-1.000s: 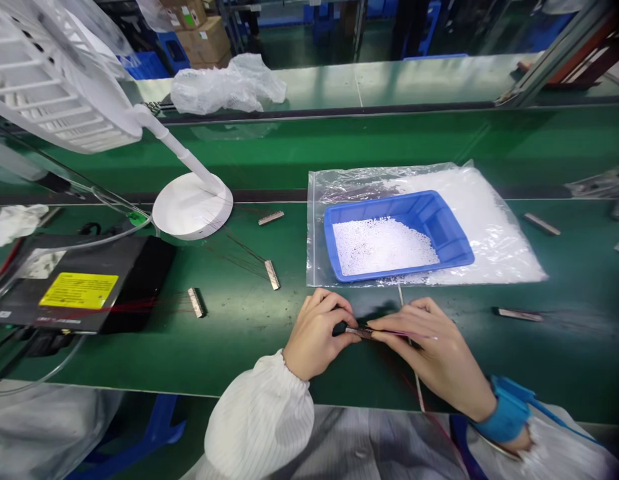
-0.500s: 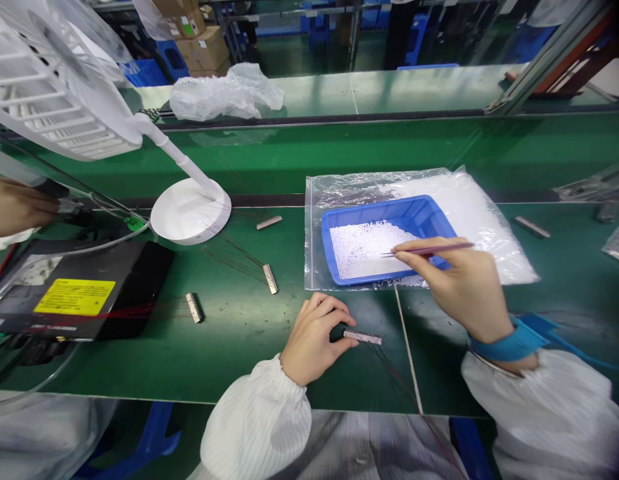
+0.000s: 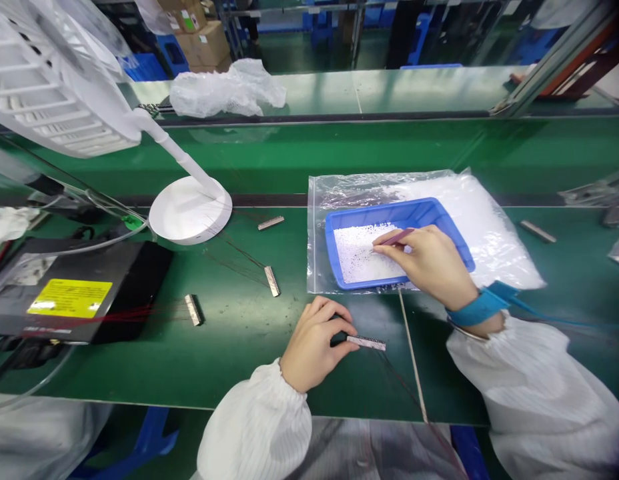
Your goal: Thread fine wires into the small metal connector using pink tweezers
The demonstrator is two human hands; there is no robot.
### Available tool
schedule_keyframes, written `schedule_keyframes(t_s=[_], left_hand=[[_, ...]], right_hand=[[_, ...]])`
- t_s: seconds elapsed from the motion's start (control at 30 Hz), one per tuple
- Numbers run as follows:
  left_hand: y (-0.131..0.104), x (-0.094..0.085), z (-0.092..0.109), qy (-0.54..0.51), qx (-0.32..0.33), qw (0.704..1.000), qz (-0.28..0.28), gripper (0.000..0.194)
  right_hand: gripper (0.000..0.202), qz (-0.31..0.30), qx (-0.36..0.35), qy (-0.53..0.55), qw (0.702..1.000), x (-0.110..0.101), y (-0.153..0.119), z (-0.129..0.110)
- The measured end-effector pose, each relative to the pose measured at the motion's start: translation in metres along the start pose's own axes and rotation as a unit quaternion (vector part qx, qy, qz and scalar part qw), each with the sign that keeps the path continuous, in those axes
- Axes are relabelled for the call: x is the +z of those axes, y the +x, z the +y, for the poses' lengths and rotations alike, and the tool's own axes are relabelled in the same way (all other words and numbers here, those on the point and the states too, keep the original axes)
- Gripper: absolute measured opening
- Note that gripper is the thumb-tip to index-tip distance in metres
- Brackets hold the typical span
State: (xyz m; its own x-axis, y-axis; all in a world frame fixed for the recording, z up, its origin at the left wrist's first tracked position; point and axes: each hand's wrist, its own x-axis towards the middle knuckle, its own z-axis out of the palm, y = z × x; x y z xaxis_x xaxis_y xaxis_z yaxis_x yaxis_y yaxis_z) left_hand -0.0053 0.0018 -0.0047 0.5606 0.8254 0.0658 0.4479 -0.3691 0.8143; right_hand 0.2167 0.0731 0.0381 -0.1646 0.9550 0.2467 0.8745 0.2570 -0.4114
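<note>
- Left hand [image 3: 312, 347] rests on the green desk [image 3: 229, 347] at 6 o'clock, fingers pinched on the left end of a small grey metal strip [image 3: 367, 343]; strip lies flat on the desk, thin dark wires trailing from it toward 5 o'clock.
- Right hand [image 3: 429, 263] is over the blue tray [image 3: 457, 237] just right of centre, fingers closed on pink tweezers [image 3: 394, 238]; the tips point toward 9 o'clock, down at the white granules [image 3: 357, 257] inside the tray. Cannot tell if the tips touch them.
- Blue wrist strap [image 3: 477, 308] on the right wrist.
- Tray sits on a clear plastic bag [image 3: 489, 227] of white granules.
- Three more grey strips on the desk at 9 o'clock of the tray: [image 3: 270, 223], [image 3: 272, 281], [image 3: 194, 309].
- White fan [image 3: 189, 210] base at 10 o'clock, black box with yellow label [image 3: 69, 298] at 9 o'clock.
</note>
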Motion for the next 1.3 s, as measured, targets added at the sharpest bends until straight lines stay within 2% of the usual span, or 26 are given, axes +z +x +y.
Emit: schedule_keyframes(t_s=[0.17, 0.4, 0.57, 0.77, 1.3], left_hand=[[-0.0001, 0.0001, -0.0002, -0.002, 0.002, 1.0, 0.003, 0.014], [0.0001, 0.0005, 0.0003, 0.002, 0.006, 1.0, 0.004, 0.014], [0.0003, 0.0004, 0.0008, 0.004, 0.004, 1.0, 0.004, 0.014], [0.0001, 0.0005, 0.0007, 0.007, 0.009, 1.0, 0.006, 0.013], [-0.0003, 0.0009, 0.001, 0.009, 0.009, 1.0, 0.009, 0.014]], right_hand=[[0.015, -0.002, -0.005, -0.006, 1.0, 0.0009, 0.0021, -0.0016], [0.019, 0.027, 0.021, -0.033, 0.999, 0.001, 0.0019, 0.0004], [0.017, -0.03, -0.006, 0.034, 0.999, -0.0034, 0.0031, -0.0003], [0.015, 0.005, 0.031, 0.008, 0.999, -0.006, 0.004, 0.0012], [0.016, -0.036, 0.02, -0.013, 0.999, -0.0016, 0.0092, 0.0005]])
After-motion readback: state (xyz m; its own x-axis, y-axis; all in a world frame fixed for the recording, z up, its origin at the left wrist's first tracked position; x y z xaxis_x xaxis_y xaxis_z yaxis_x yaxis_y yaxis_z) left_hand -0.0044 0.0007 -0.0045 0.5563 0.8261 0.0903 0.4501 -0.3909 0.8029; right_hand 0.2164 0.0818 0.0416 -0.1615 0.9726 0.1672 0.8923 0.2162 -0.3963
